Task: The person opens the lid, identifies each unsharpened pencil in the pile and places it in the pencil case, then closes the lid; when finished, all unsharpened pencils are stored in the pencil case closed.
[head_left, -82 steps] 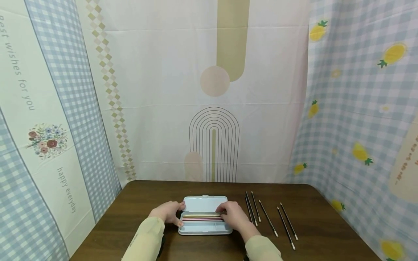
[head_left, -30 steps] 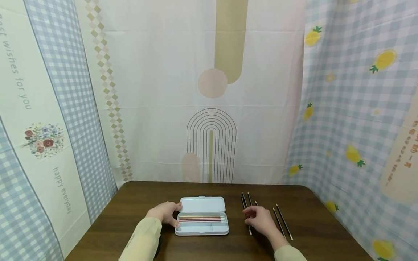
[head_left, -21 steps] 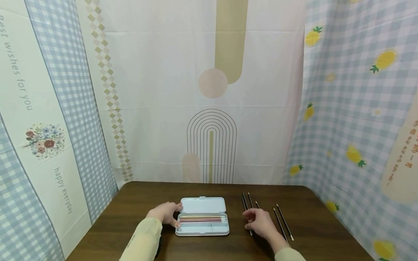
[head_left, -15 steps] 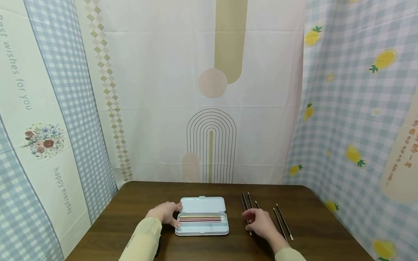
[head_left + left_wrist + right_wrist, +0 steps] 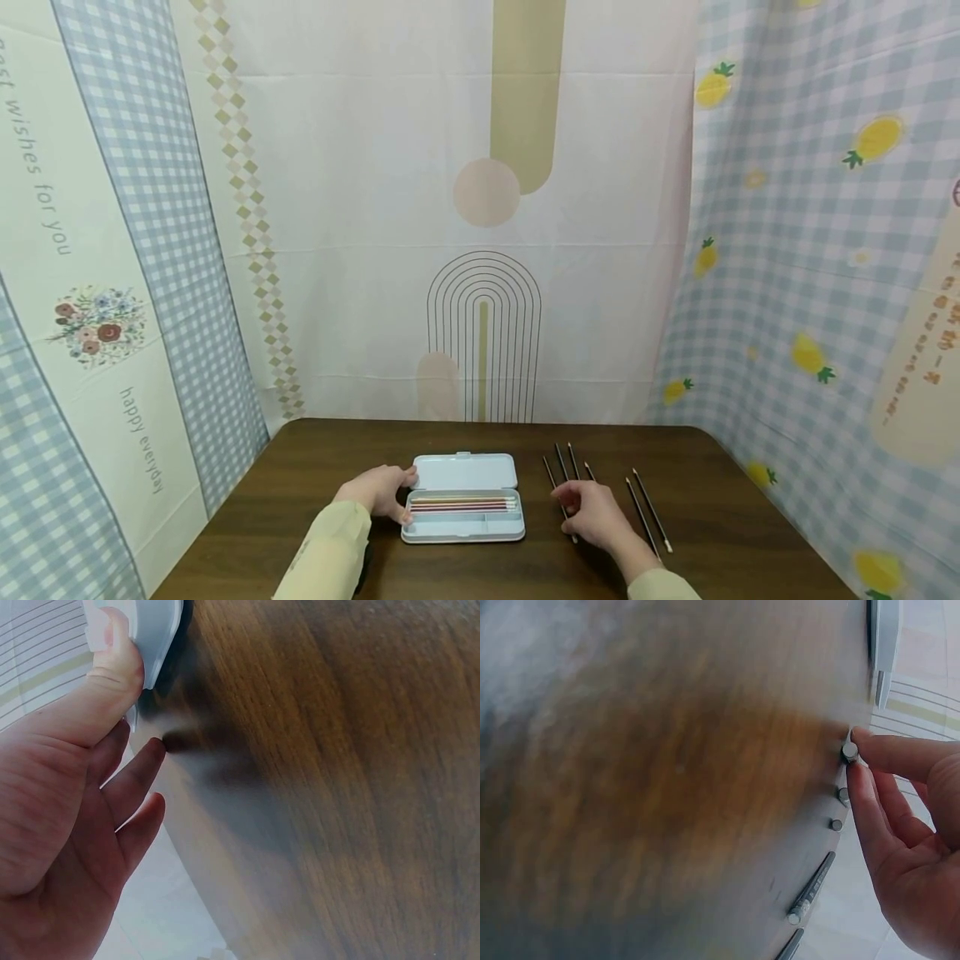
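A pale blue pencil case (image 5: 442, 538) stands with its lid (image 5: 463, 472) raised at the back; several red and yellowish pencils (image 5: 461, 505) lie in its rear compartment. My left hand (image 5: 378, 490) holds the case's left end, the thumb (image 5: 116, 664) on its rim. To the right of the case, my right hand (image 5: 597, 512) pinches a black pencil (image 5: 550, 472) between thumb and fingertips, its far tip pointing away from me. In the right wrist view the pencil's round end (image 5: 850, 752) shows between the fingers.
More black pencils lie on the dark wooden table (image 5: 337, 450): one (image 5: 561, 460) just beyond the right hand with others beside it, and two farther right, including one (image 5: 652, 510) with a pale end. A patterned cloth (image 5: 360, 208) hangs behind the table.
My right hand has left the case's pencils and moved right to the black pencils. The pencil it now pinches has shifted left, away from the others. My left hand stays at the case.
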`<action>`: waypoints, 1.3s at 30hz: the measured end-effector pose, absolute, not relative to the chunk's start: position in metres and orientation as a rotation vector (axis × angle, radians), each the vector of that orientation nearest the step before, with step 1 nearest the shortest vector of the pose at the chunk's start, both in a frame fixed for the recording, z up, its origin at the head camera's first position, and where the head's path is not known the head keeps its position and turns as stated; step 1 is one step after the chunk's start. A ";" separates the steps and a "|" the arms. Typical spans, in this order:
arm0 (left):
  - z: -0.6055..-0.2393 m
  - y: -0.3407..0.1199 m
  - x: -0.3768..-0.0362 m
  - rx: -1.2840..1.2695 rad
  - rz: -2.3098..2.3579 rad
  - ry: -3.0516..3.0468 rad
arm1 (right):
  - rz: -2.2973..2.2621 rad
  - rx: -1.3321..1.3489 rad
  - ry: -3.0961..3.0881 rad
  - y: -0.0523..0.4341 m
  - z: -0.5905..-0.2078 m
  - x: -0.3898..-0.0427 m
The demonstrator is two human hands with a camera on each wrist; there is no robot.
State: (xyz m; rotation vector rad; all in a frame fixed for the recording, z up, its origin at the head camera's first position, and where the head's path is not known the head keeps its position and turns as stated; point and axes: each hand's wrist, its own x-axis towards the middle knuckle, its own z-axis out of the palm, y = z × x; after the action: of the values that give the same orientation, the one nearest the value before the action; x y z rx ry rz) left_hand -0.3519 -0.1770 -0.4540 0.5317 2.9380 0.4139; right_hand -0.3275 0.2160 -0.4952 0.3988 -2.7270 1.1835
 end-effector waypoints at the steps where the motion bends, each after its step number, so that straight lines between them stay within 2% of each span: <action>1: -0.454 -0.177 -0.352 0.531 0.414 2.939 | 1.173 0.405 -2.730 0.215 -0.495 -0.328; 11: -0.453 -0.177 -0.350 0.535 0.422 2.934 | 1.151 0.427 -2.733 0.209 -0.498 -0.331; 39: -0.455 -0.178 -0.349 0.542 0.426 2.931 | 1.109 0.278 -2.824 0.203 -0.498 -0.331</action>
State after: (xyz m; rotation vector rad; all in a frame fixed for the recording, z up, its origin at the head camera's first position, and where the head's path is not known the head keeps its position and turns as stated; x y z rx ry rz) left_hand -0.3494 -0.1781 -0.4553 0.5425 2.9308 0.4259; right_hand -0.3306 0.2031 -0.4980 0.2783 -2.8238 1.1095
